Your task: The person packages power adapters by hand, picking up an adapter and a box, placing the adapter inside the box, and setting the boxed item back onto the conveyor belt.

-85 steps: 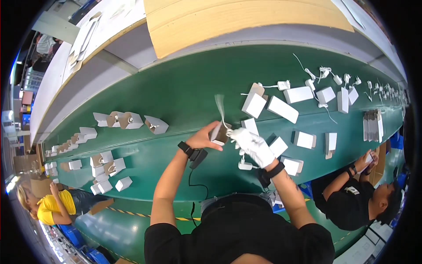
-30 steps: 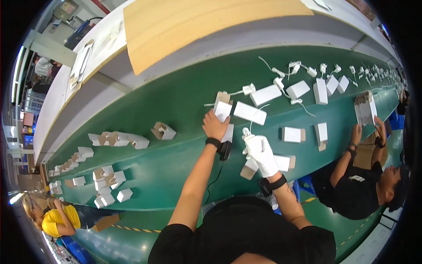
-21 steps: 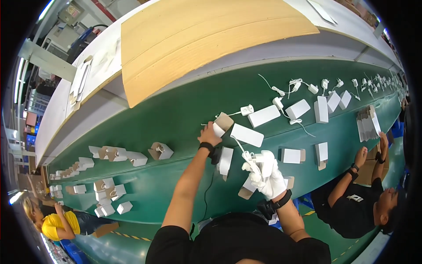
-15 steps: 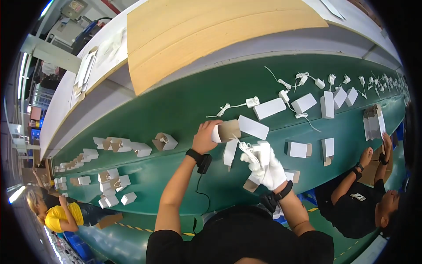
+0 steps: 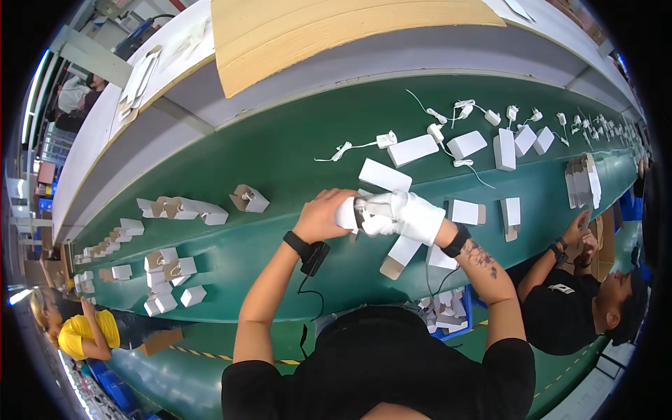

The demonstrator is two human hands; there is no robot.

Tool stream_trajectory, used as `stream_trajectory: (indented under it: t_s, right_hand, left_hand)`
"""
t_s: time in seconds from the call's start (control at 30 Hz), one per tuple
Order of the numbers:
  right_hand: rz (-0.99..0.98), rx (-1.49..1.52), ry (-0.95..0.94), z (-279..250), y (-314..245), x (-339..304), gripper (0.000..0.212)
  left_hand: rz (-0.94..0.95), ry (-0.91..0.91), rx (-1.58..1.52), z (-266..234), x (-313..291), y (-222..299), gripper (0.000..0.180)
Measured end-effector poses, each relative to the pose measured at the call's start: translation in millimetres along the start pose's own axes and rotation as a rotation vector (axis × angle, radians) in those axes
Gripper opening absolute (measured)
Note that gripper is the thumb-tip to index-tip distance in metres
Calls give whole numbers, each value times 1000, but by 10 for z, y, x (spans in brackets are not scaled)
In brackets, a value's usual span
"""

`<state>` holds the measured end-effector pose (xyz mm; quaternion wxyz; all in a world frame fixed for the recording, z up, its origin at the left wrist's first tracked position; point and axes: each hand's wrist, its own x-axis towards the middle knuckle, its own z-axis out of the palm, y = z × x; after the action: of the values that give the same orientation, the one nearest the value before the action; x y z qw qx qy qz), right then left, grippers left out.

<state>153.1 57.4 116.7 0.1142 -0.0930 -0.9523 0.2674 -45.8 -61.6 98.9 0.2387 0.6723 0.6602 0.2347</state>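
Note:
Bare fingers of my left hand (image 5: pixel 323 215) wrap round a small white box (image 5: pixel 346 213), held on its side with its mouth toward the right. At that mouth is my right hand (image 5: pixel 414 215) in a white glove, its fingers bunched on a white power adapter that they mostly hide. Blur keeps me from telling how deep the adapter sits. Just beyond my hands lies a closed white box (image 5: pixel 385 175). Nearer to me, an open-flapped box (image 5: pixel 400 257) lies below the gloved hand.
White adapters with cables (image 5: pixel 386 140) and more boxes (image 5: pixel 414 150) line the green belt (image 5: pixel 294 157). Open boxes (image 5: pixel 250 199) stand at left. A blue crate (image 5: pixel 448 318) is by my right side. Co-workers sit at right (image 5: pixel 563 308) and left (image 5: pixel 89 332).
My right hand has moved up and left with the adapter, from beside the box to its mouth. My left hand still holds the box. The whole view has shifted slightly.

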Motion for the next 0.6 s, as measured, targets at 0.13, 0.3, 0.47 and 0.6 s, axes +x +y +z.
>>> stream_trajectory:
  t_s: [0.13,0.3,0.47,0.6]
  right_hand:
    - [0,271,-253,-91,-115,126,36]
    - [-102,-221,73,126,-155,122,27]
    - [4,-205,-104,399,-180,331,22]
    - [79,435,-24,652,119,567,20]
  left_hand:
    - [-8,64,-27,55,-57,15,63]
    - [-22,135,-95,73,-115,-84,64]
    - [33,228,-311,186,-98,-234,66]
    - [9,261,-293,303,-107,-544,62]
